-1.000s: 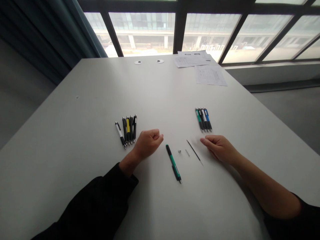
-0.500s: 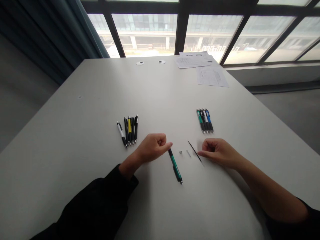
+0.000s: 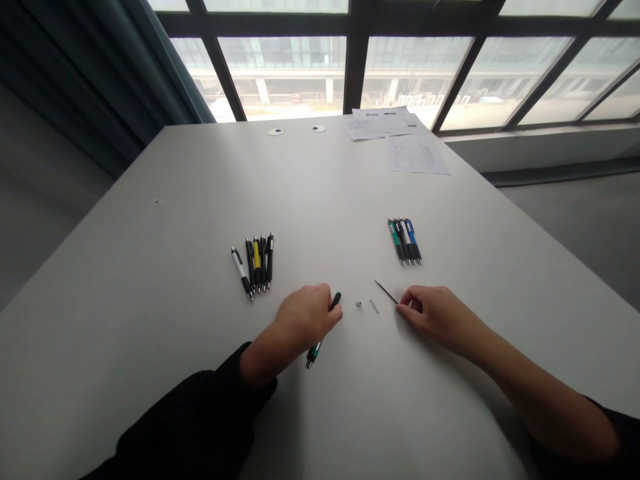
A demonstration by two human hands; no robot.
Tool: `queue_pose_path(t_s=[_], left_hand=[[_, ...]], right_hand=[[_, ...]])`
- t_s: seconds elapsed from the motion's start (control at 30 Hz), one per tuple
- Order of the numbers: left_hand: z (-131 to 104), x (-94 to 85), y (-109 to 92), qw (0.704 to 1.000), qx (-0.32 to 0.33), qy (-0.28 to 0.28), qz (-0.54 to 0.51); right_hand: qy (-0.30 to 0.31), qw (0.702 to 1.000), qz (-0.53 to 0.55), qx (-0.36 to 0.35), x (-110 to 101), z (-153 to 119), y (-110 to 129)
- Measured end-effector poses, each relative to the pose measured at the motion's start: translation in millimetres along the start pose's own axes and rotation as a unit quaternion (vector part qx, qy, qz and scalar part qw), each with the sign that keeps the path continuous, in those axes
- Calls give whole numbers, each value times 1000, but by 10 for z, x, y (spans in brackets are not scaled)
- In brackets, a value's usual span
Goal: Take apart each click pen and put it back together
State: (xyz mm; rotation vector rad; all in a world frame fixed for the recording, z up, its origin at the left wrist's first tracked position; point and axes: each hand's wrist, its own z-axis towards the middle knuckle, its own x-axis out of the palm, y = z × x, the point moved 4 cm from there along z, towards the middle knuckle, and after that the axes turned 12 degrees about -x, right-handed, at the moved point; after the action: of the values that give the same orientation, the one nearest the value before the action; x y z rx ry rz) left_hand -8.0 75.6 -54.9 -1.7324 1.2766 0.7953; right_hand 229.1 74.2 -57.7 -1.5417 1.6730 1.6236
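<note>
Beside a cluster of pens (image 3: pixel 257 263), the left hand (image 3: pixel 306 315) grips a green pen (image 3: pixel 313 353), both ends showing. Next on the table (image 3: pixel 380 413) lie a silvery tip (image 3: pixel 359 304) and a spring (image 3: pixel 374 306), then a thin refill (image 3: pixel 387 293) pinched by the right hand (image 3: pixel 431 310).

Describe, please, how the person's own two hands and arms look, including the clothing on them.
Both the left hand and the right hand are bare, with no glove, ring or watch visible. The loose, plain black fabric left sleeve reaches near the wrist. The black right sleeve ends much farther back, leaving most of the forearm uncovered. No markings show.
</note>
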Motion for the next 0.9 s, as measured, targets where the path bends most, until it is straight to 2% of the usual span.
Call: queue_pose_path(t_s=[0.17, 0.27, 0.37, 0.47, 0.53, 0.6, 0.63, 0.7, 0.8, 0.9], left_hand=[[-131, -200, 15, 1000, 16, -25, 3], [-268, -335, -28, 993, 60, -43, -88], [-434, -429, -97, 967, 127, -58, -213], [-574, -468, -159, 947, 183, -65, -255], [-638, -482, -196, 936, 220, -62, -267], [-675, -495, -223, 927, 249, -58, -275], [-687, -502, -232, 923, 260, -55, -278], [-706, -518, -242, 917, 278, -54, -281], [-741, -556, -239, 907, 298, -72, -288], [-764, -577, -232, 903, 304, -86, -291]], right_hand=[[-11, 999, -11, 28, -20, -77, -36], [-13, 999, 19, 24, -14, -63, -72], [-10, 996, 87, 10, -11, -37, -58], [-37, 982, 182, -20, -83, -59, 71], [-91, 945, 307, -70, -198, -101, 237], [-141, 874, 444, -137, -345, -149, 444], [-154, 844, 485, -168, -416, -167, 551], [-188, 804, 516, -230, -555, -196, 747], [-230, 777, 510, -289, -679, -218, 936], [-246, 774, 497, -305, -702, -231, 986]])
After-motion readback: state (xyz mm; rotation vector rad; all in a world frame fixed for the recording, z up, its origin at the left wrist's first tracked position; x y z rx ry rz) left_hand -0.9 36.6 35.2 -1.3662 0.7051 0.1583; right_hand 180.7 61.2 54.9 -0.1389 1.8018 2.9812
